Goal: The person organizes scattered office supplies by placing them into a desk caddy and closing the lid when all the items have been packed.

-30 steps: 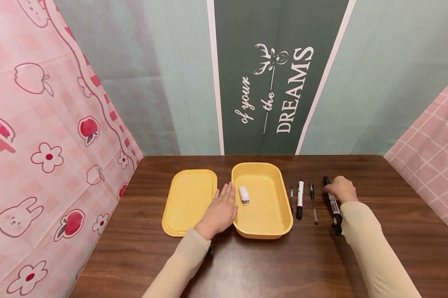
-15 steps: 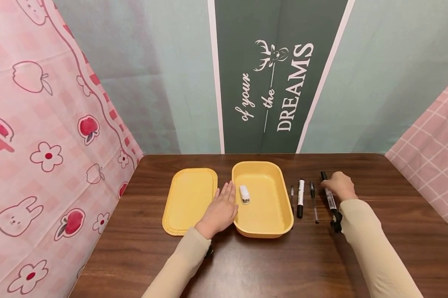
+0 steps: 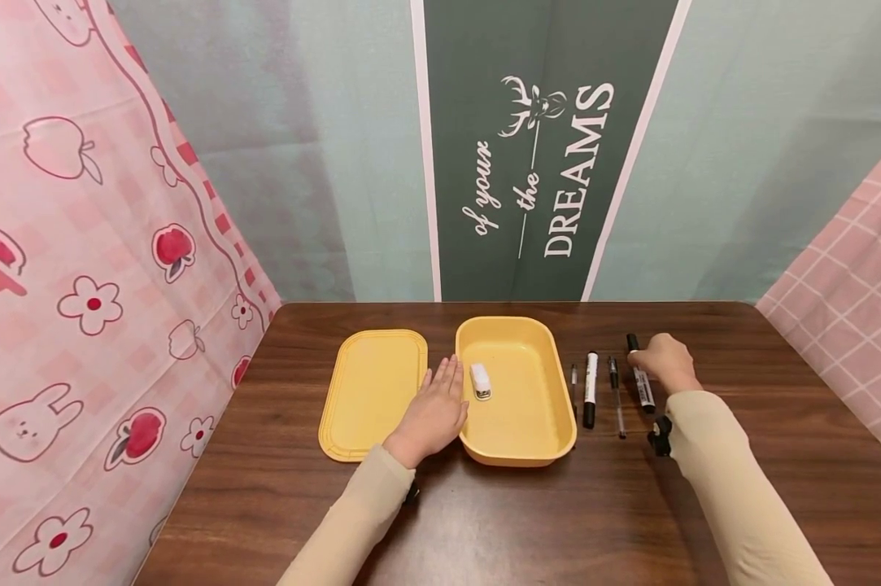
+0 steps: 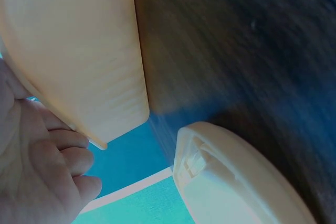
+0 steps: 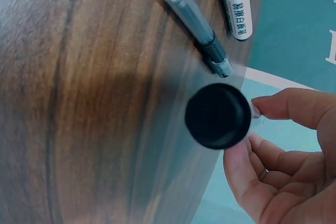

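In the head view my right hand pinches a black-and-white marker between thumb and fingers, right of the other pens. The right wrist view shows this marker's round black end pointing at the camera. My left hand lies with straight fingers along the left rim of a yellow box. Its fingers touch the rim in the left wrist view. Inside the box sits a small white object with a metal-looking end, like a mini stapler.
A yellow lid lies left of the box. Between box and right hand are a whiteboard marker, a black-capped clear pen and another thin pen close to the box wall. Curtains hang behind the wooden table.
My right hand has shifted slightly away from me and leftward, carrying the marker, which now shows shorter in the head view. The left hand has stayed at the box rim.
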`<move>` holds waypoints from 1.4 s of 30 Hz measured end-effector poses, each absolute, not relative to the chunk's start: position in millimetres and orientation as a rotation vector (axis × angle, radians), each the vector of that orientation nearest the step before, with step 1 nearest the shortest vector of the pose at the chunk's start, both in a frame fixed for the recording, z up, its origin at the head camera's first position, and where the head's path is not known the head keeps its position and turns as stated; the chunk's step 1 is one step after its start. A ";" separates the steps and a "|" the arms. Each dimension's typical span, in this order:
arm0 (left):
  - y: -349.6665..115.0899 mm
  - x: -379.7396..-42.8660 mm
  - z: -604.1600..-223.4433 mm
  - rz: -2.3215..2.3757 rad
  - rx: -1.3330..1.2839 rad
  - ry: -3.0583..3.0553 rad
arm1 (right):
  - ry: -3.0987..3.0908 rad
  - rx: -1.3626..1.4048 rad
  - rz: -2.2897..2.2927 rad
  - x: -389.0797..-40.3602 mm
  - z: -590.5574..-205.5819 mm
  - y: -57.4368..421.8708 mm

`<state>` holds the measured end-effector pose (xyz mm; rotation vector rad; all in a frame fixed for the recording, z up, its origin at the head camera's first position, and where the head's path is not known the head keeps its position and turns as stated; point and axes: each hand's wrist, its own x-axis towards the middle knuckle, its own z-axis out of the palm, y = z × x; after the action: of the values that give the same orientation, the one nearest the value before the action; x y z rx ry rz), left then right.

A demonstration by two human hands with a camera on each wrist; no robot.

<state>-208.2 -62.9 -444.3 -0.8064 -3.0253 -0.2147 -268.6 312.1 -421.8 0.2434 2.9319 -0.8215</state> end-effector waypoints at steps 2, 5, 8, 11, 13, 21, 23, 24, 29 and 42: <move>-62.8 -208.2 -444.3 -0.219 -0.808 -3.025 | 2.937 0.243 -0.814 -268.4 -420.3 310.7; -62.6 -208.3 -445.3 -0.225 -0.807 -3.022 | 2.954 0.234 -0.801 -268.4 -417.9 307.8; -62.6 -208.1 -445.9 -0.225 -0.802 -3.021 | 2.974 0.218 -0.791 -268.7 -414.7 303.9; -62.4 -208.1 -446.0 -0.223 -0.801 -3.019 | 2.988 0.211 -0.782 -269.6 -411.4 299.9; -62.4 -208.1 -446.0 -0.222 -0.802 -3.017 | 2.998 0.207 -0.773 -270.3 -409.7 296.9; -62.8 -208.1 -444.7 -0.224 -0.802 -3.022 | 3.005 0.157 -0.793 -269.8 -404.6 282.2; -62.8 -208.1 -444.5 -0.230 -0.801 -3.024 | 3.015 0.140 -0.796 -268.9 -402.9 278.1; -62.8 -208.2 -444.5 -0.232 -0.800 -3.026 | 3.020 0.133 -0.801 -269.1 -402.4 276.5; -63.1 -208.8 -445.2 -0.233 -0.800 -3.028 | 3.031 0.116 -0.833 -269.0 -398.9 266.6; -63.2 -207.6 -442.6 -0.245 -0.801 -3.024 | 3.000 -0.005 -0.847 -268.2 -387.9 238.7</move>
<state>-207.6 -63.2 -442.6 -0.8013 -3.0238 -0.2453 -268.2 238.7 -387.9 -0.0054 2.9999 -0.8466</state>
